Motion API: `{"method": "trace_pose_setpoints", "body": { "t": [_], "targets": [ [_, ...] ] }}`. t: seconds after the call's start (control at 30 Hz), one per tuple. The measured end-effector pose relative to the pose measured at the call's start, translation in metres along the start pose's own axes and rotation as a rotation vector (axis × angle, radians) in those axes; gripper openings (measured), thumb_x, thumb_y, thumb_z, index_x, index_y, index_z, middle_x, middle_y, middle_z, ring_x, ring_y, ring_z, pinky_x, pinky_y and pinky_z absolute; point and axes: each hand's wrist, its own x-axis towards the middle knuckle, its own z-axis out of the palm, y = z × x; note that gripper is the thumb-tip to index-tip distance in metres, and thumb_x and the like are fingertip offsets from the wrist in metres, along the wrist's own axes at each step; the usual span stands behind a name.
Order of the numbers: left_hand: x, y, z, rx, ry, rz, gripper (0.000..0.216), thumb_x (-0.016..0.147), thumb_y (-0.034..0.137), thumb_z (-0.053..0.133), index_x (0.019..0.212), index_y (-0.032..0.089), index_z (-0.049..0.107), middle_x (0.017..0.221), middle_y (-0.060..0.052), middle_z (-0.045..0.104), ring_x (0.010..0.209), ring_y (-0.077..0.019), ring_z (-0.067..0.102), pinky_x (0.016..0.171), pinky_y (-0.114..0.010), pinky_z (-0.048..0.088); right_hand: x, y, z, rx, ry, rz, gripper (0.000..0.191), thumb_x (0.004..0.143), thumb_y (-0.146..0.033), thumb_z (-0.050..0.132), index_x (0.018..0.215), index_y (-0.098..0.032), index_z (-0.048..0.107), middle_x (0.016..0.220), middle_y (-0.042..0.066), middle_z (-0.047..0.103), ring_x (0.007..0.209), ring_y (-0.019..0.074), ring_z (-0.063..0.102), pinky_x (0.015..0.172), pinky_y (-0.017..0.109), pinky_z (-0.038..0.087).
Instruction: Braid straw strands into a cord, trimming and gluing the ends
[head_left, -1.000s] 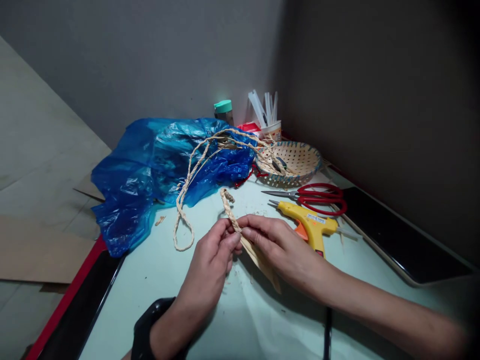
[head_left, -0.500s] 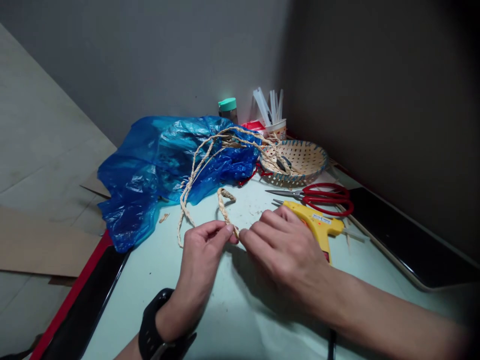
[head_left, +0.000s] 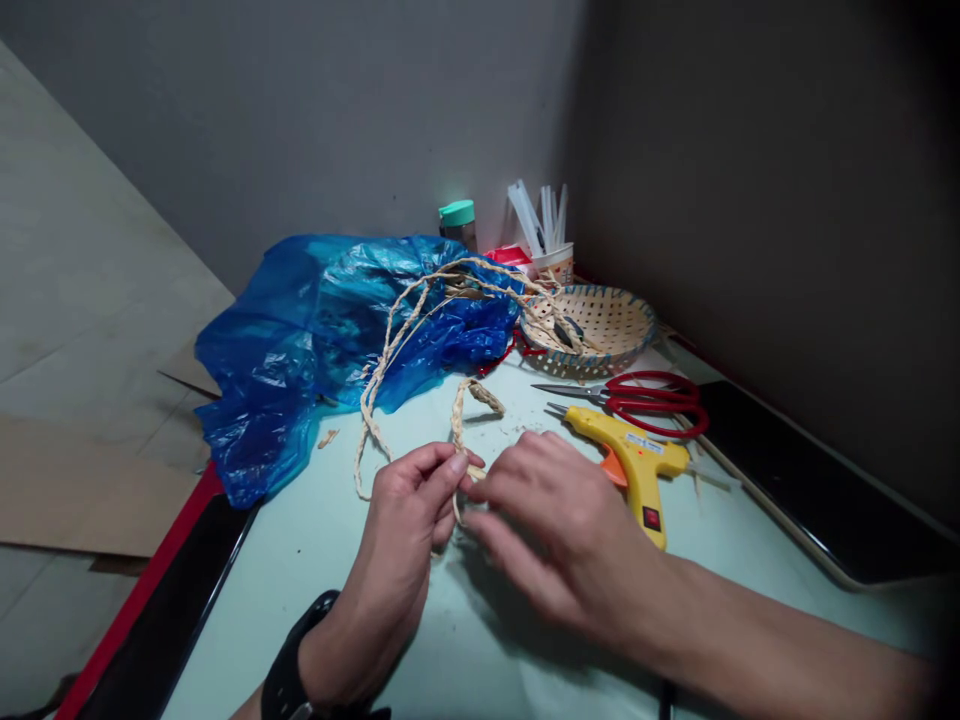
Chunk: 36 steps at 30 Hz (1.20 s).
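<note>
Here, the left hand (head_left: 401,530) pinches a short braid (head_left: 458,418) between thumb and fingers above the tabletop (head_left: 300,590); the braid rises toward twelve o'clock, then bends over. At three o'clock from that grip, the right hand (head_left: 559,525) has parted fingers at the loose strands (head_left: 476,473); whether it grips any, I cannot tell. A yellow glue gun (head_left: 639,455) lies at the braid's three o'clock.

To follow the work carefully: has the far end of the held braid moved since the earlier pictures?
Yes. The far end of the held braid has shifted right, nearer the unmoved scissors.
</note>
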Motion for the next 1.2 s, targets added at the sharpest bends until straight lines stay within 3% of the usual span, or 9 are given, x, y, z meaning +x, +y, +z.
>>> {"method": "trace_pose_setpoints", "body": {
  "t": [0.07,0.13,0.27,0.4,0.7,0.87,1.0,1.1,1.2],
  "targets": [
    [-0.001,0.001,0.001,0.062,0.009,0.034,0.019,0.083,0.031,0.068,0.077,0.014,0.063,0.061,0.005,0.048,0.044,-0.0023,0.026,0.04,-0.016,0.018,0.004,0.002,-0.007,0.169,0.018,0.256,0.016,0.094,-0.027,0.057,0.103,-0.015,0.063,0.093,0.006,0.065,0.086,0.0196,0.057,0.077,0.034,0.042],
    [-0.003,0.002,0.003,0.102,0.002,0.065,0.016,0.083,0.029,0.067,0.081,0.014,0.062,0.062,0.004,0.053,0.044,-0.0026,0.032,0.041,-0.016,0.022,0.006,0.006,-0.009,0.381,-0.099,0.414,0.017,0.095,-0.032,0.057,0.105,-0.019,0.06,0.093,0.004,0.067,0.086,0.0182,0.061,0.075,0.031,0.044],
    [-0.006,0.007,0.005,0.111,-0.033,0.15,0.018,0.085,0.025,0.065,0.096,0.021,0.053,0.061,0.005,0.061,0.044,-0.0051,0.041,0.041,-0.015,0.025,0.006,0.012,-0.002,0.796,-0.313,0.503,0.019,0.099,-0.037,0.049,0.091,-0.021,0.054,0.078,-0.003,0.063,0.062,0.011,0.059,0.059,0.023,0.043],
    [-0.007,0.009,0.004,0.145,-0.079,0.146,0.018,0.089,0.029,0.061,0.095,0.023,0.046,0.061,0.007,0.061,0.042,-0.0047,0.034,0.039,-0.016,0.021,0.005,0.013,0.001,0.77,-0.23,0.502,0.019,0.097,-0.038,0.055,0.093,-0.02,0.057,0.069,-0.005,0.059,0.06,0.0095,0.052,0.054,0.02,0.036],
    [-0.004,0.011,0.002,0.341,-0.082,0.128,0.015,0.088,0.03,0.058,0.1,0.022,0.054,0.068,0.004,0.064,0.047,-0.0085,0.038,0.044,-0.021,0.029,0.004,0.014,-0.001,0.66,-0.117,0.508,0.018,0.097,-0.027,0.052,0.081,-0.019,0.054,0.073,-0.003,0.063,0.067,0.012,0.057,0.063,0.024,0.041],
    [-0.005,0.014,-0.002,0.757,0.128,0.4,0.011,0.085,0.027,0.064,0.076,0.021,0.067,0.075,0.0,0.066,0.066,-0.0148,0.055,0.063,-0.026,0.041,0.005,0.016,0.001,0.597,-0.025,0.566,0.015,0.095,-0.027,0.053,0.082,-0.02,0.053,0.071,-0.002,0.063,0.066,0.0133,0.057,0.061,0.025,0.041],
    [-0.011,0.013,-0.001,0.874,0.214,0.585,0.014,0.085,0.024,0.064,0.071,0.021,0.065,0.07,0.0,0.062,0.061,-0.0144,0.054,0.056,-0.024,0.039,0.006,0.016,0.0,0.687,0.014,0.577,0.015,0.093,-0.025,0.055,0.08,-0.02,0.053,0.075,-0.001,0.067,0.067,0.0127,0.058,0.063,0.024,0.043],
    [-0.018,0.007,0.004,0.972,0.186,0.775,0.011,0.087,0.018,0.062,0.079,0.021,0.067,0.069,0.0,0.065,0.058,-0.0137,0.056,0.055,-0.023,0.04,0.006,0.014,-0.001,0.868,0.029,0.653,0.014,0.089,-0.025,0.061,0.078,-0.019,0.055,0.07,-0.002,0.066,0.066,0.0127,0.06,0.062,0.023,0.043],
    [-0.023,-0.004,0.008,1.088,0.061,0.872,0.015,0.089,0.011,0.056,0.086,0.019,0.068,0.072,-0.004,0.07,0.064,-0.0162,0.064,0.063,-0.024,0.045,0.008,0.01,-0.002,1.093,0.014,0.79,0.02,0.083,-0.031,0.069,0.076,-0.02,0.054,0.062,-0.004,0.061,0.062,0.0127,0.059,0.057,0.022,0.04]
  ]
}}
